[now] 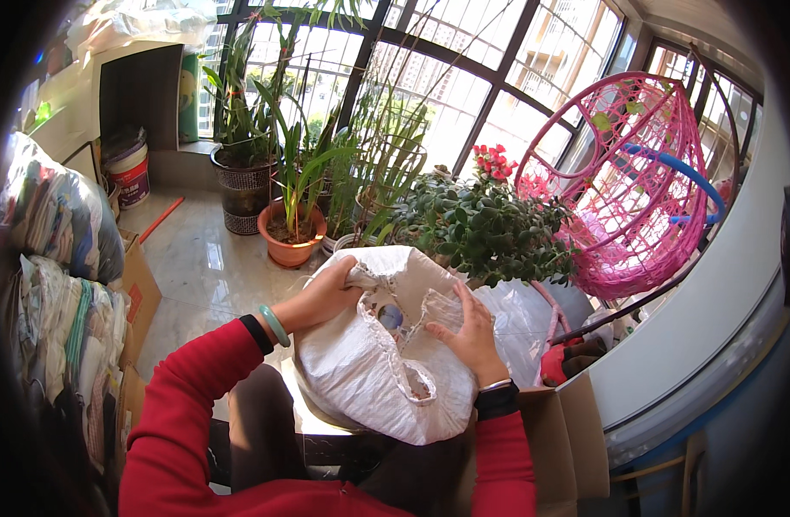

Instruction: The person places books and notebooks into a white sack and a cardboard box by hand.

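Note:
A white woven sack (356, 362) lies between my knees, its stitched rim partly gathered, with a gap through which a round bluish thing (390, 316) shows. My left hand (327, 294) grips a bunched part of the rim at the sack's upper left. Over the upper right side of the sack lies my right hand (470, 333), its fingers apart; whether it pinches any cloth I cannot tell. Beneath the sack the edge of a pale round support shows. The rest of the sack's contents is hidden.
An open cardboard box (563, 433) stands at the right. Beyond the sack are a jade plant (492, 226), a terracotta pot (291, 242) and a dark pot (245, 194). A pink woven hanging chair (640, 187) is at the right, and packed bags of cloth (65, 336) are stacked at the left.

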A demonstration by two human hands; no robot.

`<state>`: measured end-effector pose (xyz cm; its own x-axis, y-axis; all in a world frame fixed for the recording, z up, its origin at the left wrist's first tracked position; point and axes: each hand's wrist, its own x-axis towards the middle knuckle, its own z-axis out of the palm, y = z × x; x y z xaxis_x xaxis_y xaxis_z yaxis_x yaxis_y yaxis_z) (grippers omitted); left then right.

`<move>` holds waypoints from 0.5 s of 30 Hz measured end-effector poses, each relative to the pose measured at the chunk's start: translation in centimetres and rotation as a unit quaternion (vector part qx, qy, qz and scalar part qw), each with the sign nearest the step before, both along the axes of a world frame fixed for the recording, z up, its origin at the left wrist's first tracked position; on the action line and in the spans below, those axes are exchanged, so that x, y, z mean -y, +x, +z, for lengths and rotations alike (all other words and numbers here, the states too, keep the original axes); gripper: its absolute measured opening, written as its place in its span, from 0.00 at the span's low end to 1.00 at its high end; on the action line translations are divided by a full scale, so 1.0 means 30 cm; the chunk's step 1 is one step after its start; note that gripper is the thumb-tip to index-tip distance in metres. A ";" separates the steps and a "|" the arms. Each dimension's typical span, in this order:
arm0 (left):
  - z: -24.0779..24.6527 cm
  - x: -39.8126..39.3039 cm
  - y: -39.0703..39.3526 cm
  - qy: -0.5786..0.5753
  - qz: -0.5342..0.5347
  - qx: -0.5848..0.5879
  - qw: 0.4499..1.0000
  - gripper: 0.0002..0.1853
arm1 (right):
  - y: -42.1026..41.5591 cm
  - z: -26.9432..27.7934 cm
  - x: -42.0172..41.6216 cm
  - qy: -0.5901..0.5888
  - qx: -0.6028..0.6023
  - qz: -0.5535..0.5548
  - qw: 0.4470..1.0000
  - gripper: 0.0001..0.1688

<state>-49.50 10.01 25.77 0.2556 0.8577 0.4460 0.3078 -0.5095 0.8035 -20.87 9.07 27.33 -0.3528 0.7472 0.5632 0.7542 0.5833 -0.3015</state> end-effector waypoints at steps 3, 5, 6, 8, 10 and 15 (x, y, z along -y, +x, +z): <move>-0.011 0.009 0.025 0.034 0.034 -0.206 0.977 0.17 | -0.040 0.010 0.024 0.079 0.118 -0.037 0.989 0.38; -0.003 0.003 0.049 0.060 0.001 -0.283 0.957 0.15 | -0.025 -0.010 -0.003 0.097 0.150 -0.038 0.983 0.29; 0.002 -0.003 0.055 0.072 -0.015 -0.320 0.945 0.14 | -0.020 -0.021 -0.016 0.107 0.166 -0.036 0.980 0.24; -0.016 -0.012 0.060 0.106 -0.030 -0.347 0.931 0.11 | -0.016 -0.051 -0.023 0.120 0.117 -0.026 0.986 0.19; -0.009 -0.004 0.064 0.088 -0.033 -0.357 0.929 0.10 | -0.014 -0.063 -0.040 0.200 0.077 -0.009 0.977 0.13; -0.026 -0.002 0.083 0.061 0.050 -0.288 0.955 0.08 | 0.016 -0.105 -0.069 -0.032 -0.345 -0.074 0.935 0.15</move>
<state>-47.01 10.08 24.99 0.4083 0.8412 0.3546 0.7319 -0.5337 0.4236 -20.38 11.15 24.18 0.1892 0.7987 0.5713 0.4383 0.4519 -0.7769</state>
